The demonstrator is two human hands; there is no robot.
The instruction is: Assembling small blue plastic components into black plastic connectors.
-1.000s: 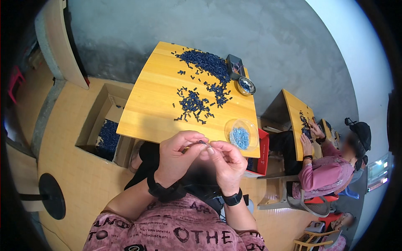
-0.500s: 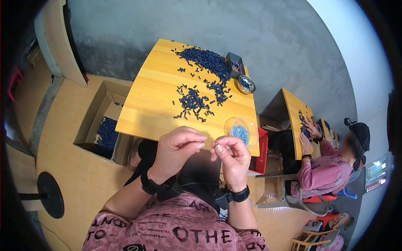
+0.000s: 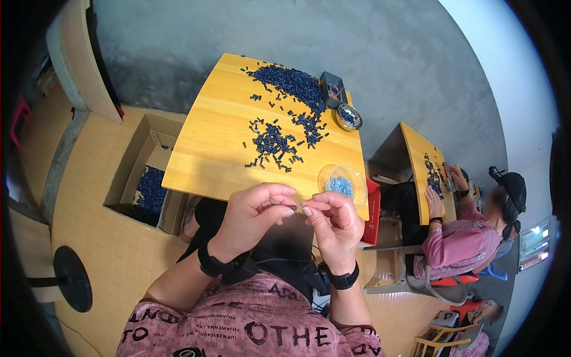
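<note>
This was a small assembly workshop: beyond the hands stood a wooden worktable point(image 3: 226, 131) strewn with tiny dark parts point(image 3: 275, 143), a parts-filled carton point(image 3: 146, 184) to their left, another seated worker point(image 3: 470, 238) to their right.

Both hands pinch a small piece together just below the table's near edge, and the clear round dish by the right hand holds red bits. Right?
Not quite: the bits in the clear dish are light blue, not red, as the head view shows. The left hand and right hand do meet fingertip to fingertip just below the table edge.
</note>
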